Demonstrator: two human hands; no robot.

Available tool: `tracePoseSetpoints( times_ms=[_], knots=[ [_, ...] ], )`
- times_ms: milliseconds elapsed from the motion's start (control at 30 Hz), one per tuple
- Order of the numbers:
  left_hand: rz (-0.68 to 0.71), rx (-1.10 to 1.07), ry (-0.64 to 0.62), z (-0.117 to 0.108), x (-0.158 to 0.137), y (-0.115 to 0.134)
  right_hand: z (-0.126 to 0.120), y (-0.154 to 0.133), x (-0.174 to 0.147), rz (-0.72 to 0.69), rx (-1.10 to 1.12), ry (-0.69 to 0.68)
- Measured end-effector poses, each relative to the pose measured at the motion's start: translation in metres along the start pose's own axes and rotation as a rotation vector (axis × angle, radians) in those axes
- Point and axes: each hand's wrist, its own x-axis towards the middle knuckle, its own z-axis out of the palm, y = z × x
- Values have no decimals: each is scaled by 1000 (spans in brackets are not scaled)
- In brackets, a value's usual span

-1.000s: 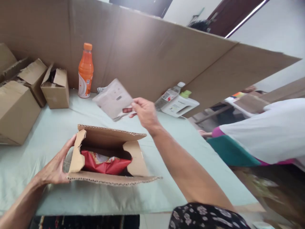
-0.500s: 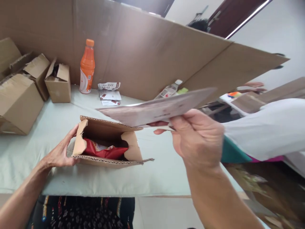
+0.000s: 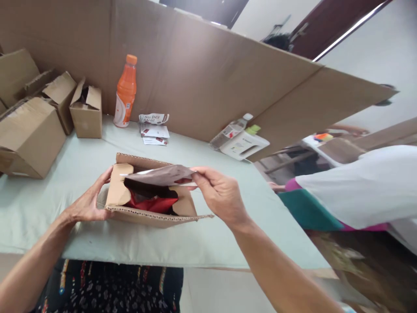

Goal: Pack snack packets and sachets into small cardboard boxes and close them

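Observation:
An open cardboard box [image 3: 153,219] stands in front of me with its flaps up. My left hand [image 3: 89,200] grips its left end, thumb low on the near side and fingers round the back. Inside lies a red packet [image 3: 153,204]. My right hand [image 3: 218,191] pinches the right end of a flat, pale sachet [image 3: 156,174], thumb on top. The sachet's left part is over the box opening, near the far wall. Its print is too blurred to read.
An orange drink bottle [image 3: 125,93] and several sachets [image 3: 154,129] stand by the cardboard screen [image 3: 195,65]. Brown boxes [image 3: 29,134] sit at the left. A clear bottle [image 3: 231,132] and a white jug [image 3: 244,144] lean at the right. Beyond the table is a person in white [image 3: 365,187].
My right hand has brought the sachet left and down, from above the table's right side to the box opening. My left hand stays on the box.

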Motion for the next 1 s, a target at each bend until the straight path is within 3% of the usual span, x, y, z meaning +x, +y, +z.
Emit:
tracePoseSetpoints(
  times_ms=[167,367,600,767,1000],
  knots=[
    [-15,-17,-12,-1,0,3,-12,4,1,-44,-221,-151],
    [8,50,-24,-1,-2,5,-28,-2,-2,-107,-307,16],
    [-2,48,-21,-2,-1,5,-26,-12,-7,-340,-487,101],
    [-7,57,-15,-1,-1,7,-28,-10,-6,-400,-558,146],
    [18,47,-20,-2,-1,2,-11,-4,3,-362,-572,-37]
  ],
)
